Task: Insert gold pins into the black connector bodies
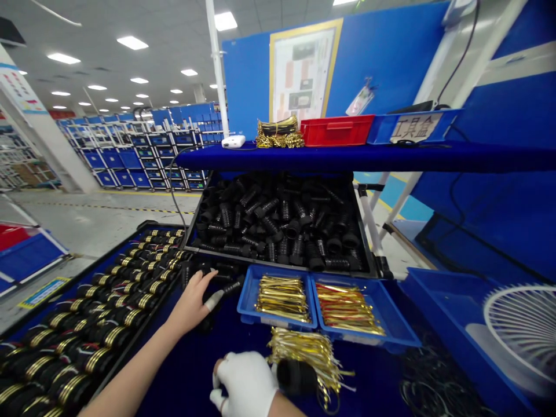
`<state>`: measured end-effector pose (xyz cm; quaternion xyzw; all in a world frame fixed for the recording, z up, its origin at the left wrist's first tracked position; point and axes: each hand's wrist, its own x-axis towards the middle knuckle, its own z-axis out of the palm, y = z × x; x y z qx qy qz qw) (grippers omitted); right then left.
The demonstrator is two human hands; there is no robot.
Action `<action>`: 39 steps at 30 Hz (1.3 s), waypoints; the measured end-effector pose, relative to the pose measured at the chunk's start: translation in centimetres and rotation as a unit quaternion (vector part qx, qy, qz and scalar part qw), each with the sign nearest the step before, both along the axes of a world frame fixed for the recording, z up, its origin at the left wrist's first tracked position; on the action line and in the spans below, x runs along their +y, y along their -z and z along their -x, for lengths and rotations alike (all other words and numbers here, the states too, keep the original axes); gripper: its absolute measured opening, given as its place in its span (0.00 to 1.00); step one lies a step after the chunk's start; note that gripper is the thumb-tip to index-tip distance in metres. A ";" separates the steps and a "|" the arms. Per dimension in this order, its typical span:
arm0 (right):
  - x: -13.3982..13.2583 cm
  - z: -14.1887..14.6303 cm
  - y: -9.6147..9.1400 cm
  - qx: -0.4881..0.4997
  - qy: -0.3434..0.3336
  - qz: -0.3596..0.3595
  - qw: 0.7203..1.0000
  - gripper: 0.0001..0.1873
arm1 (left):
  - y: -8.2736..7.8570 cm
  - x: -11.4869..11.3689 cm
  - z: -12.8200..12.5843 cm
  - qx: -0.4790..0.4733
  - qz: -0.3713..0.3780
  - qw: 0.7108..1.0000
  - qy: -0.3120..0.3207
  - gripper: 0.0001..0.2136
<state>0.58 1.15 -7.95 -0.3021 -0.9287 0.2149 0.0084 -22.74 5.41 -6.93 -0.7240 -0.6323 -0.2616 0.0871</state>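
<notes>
My left hand (191,307), bare with a white cot on the thumb, lies over loose black threaded connector parts (226,284) on the dark blue bench top (208,370). Whether it grips one, I cannot tell. My right hand (243,382), in a white glove, is shut on a black cylindrical connector body (297,376). A loose bundle of gold ties (310,362) lies against that body. To the left of my left hand stand rows of black connectors with gold bands (99,341) in a long dark tray.
Two blue trays of gold ties (278,298) sit above my hands. Behind them is a black tray of threaded black parts (278,220). A blue shelf (347,157) overhead carries a red bin (336,130) and a labelled blue box (412,127). A blue bin (447,313) stands at right.
</notes>
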 end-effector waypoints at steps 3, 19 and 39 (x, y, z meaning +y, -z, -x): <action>0.2 -0.2 0.7 0.029 0.006 0.004 1.000 0.10 | -1.5 0.5 -0.1 -0.019 -0.041 0.999 -0.018 0.20; 0.2 0.2 -0.1 -0.037 -0.022 -0.016 0.999 0.13 | -12.6 18.1 8.9 0.086 0.084 0.992 -0.024 0.33; -0.1 -0.6 1.1 0.062 -0.032 -0.070 0.995 0.12 | -14.5 20.1 9.0 -0.059 0.043 0.997 0.004 0.09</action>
